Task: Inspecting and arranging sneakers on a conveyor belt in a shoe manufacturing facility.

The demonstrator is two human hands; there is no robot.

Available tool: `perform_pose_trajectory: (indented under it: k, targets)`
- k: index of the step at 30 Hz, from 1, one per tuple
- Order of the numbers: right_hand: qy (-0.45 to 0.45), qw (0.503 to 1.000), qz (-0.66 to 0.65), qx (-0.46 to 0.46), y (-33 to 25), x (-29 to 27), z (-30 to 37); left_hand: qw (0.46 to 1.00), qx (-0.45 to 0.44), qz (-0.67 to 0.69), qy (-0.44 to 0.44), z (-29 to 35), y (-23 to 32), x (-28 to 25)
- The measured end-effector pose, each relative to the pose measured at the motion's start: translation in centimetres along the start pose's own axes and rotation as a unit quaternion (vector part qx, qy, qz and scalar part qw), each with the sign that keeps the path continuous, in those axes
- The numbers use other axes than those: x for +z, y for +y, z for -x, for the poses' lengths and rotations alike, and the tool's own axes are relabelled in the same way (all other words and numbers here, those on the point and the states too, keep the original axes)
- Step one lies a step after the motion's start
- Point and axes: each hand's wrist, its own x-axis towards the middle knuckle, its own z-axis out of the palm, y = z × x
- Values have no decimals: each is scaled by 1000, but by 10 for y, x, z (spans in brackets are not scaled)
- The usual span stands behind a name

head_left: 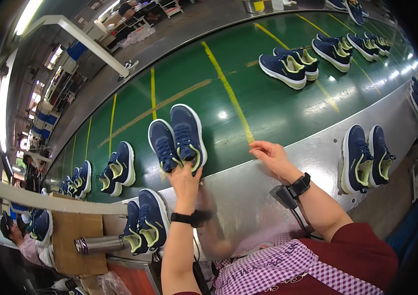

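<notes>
A pair of navy sneakers (187, 132) with white soles and pale green lining is in my left hand (184, 183). Its fingers reach into the heel openings and pinch the two shoes together, toes pointing away, above the near side of the green conveyor belt (228, 118). My right hand (274, 156) is at the belt's near edge, over the steel ledge, with nothing visible in it. Its fingers are loosely stretched out. A black band is on each wrist, and a small dark device with a cable sits by the right one.
More navy pairs stand on the belt, at the far right (287, 68) and left (118, 169). One pair (359, 157) rests on the steel ledge (287, 196) at right, another (146, 221) at left near a metal flask (99, 245). A pale rail (2, 184) crosses the left; a person (24, 241) is beyond.
</notes>
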Motion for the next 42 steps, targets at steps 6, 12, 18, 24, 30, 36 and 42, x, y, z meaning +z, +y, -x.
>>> perform_pose_trajectory:
  k: [6,12,18,24,30,36,42]
  targets:
    - [-6,1000,-13,15,-11,8,6,1000,4,2,-6,9,-3,3]
    - [-8,1000,-5,20,-14,14,8,1000,10,-10,4,7,-2,3]
    - [3,999,-35,21,-6,14,0,999,-11,-22,-32,-10,12,-49]
    - [24,998,-24,-55,6,20,-3,994,-43,40,-90,47,65,-102]
    - [-11,998,57,-24,1,27,0,992,14,36,-122,74,68,-116]
    - [-12,999,29,-21,-1,34,2,977,-4,19,-212,83,59,-138]
    - [-1,999,41,-25,8,27,-2,951,-131,200,-198,30,-21,-201]
